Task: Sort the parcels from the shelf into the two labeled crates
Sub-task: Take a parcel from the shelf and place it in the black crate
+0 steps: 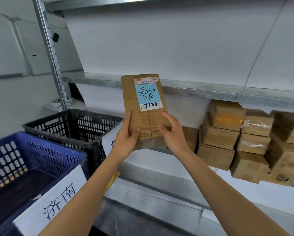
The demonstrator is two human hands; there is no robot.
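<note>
parcel [143, 106] mid-frame, label facing us | left hand [127, 135] + right hand [172, 133] fingers clamped on its bottom | crates [71, 126] lower left

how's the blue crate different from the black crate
The blue crate is nearer the camera; the black crate stands behind it. The blue crate's sign reads 济南 in full; the black crate's sign is mostly hidden by the left hand. Both have slotted walls and a white paper sign.

Arms outstretched; left hand [125, 134], right hand [173, 133] grip parcel [130, 94], thumbs frontward.
</note>
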